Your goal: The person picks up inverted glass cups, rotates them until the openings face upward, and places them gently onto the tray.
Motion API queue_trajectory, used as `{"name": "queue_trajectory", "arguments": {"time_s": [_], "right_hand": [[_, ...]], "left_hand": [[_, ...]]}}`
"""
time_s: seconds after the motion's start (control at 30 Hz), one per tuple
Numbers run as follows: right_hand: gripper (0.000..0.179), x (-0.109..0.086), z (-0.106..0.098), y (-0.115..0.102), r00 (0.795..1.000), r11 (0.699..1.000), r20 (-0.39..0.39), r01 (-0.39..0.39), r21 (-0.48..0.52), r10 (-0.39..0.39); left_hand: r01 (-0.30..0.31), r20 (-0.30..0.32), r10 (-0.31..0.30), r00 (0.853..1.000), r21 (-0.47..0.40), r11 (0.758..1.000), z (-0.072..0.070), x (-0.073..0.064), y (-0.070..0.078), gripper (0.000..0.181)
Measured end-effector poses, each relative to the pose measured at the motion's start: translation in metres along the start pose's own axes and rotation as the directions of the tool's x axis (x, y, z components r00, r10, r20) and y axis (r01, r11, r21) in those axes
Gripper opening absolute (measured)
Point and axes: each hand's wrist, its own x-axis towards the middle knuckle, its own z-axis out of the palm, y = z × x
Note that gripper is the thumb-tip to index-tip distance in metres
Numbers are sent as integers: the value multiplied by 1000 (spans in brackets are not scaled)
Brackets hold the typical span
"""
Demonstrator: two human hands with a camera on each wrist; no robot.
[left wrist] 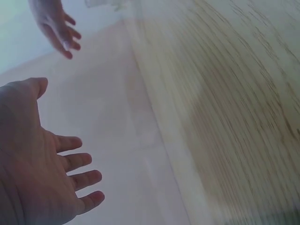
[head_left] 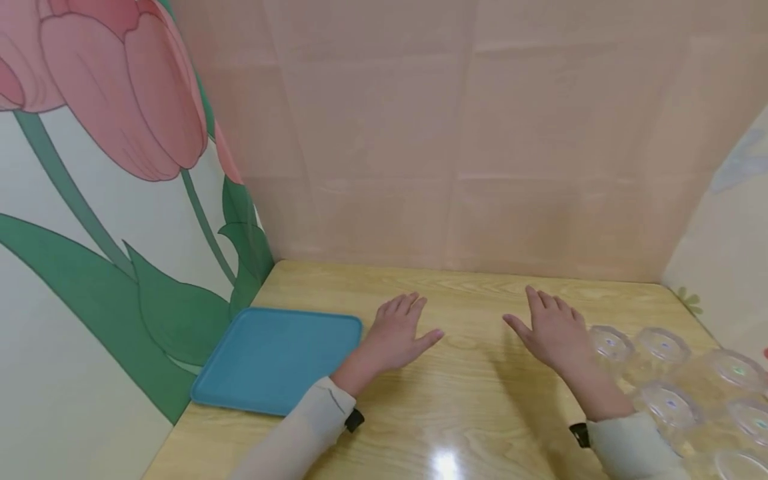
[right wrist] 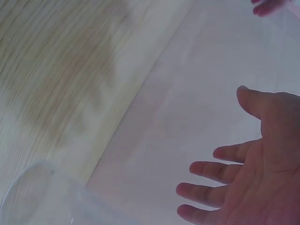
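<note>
My left hand [head_left: 397, 337] hovers over the table beside the right edge of a blue tray [head_left: 282, 357], fingers spread and thumb out. My right hand [head_left: 555, 333] is held above the table on the other side, also with fingers extended, just left of several clear plastic cups [head_left: 669, 403]. Neither hand holds anything. In the left wrist view the left palm [left wrist: 35, 164] shows bare, with the other hand at the upper left. The right wrist view has the right palm [right wrist: 267, 173] bare too, and part of one clear cup [right wrist: 42, 197] at the lower left.
The wood-grain table [head_left: 456, 400] ends at a pinkish covered back wall [head_left: 468, 153]. A tulip-painted panel [head_left: 180, 267] borders the left side, and a pale panel [head_left: 729, 220] the right. The cups crowd the table's right edge, some cut off by the frame.
</note>
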Motion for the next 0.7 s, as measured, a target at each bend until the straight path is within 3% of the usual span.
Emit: {"name": "queue_trajectory", "arguments": {"time_s": [0.3, 0.7], "right_hand": [[99, -10, -10, 38, 991, 994, 88, -102, 30, 99], [108, -22, -27, 78, 950, 973, 212, -229, -24, 229]], "left_hand": [[-6, 7, 6, 1000, -26, 1000, -1, 3, 15, 84], [-35, 40, 37, 999, -55, 998, 6, 13, 38, 87]]}}
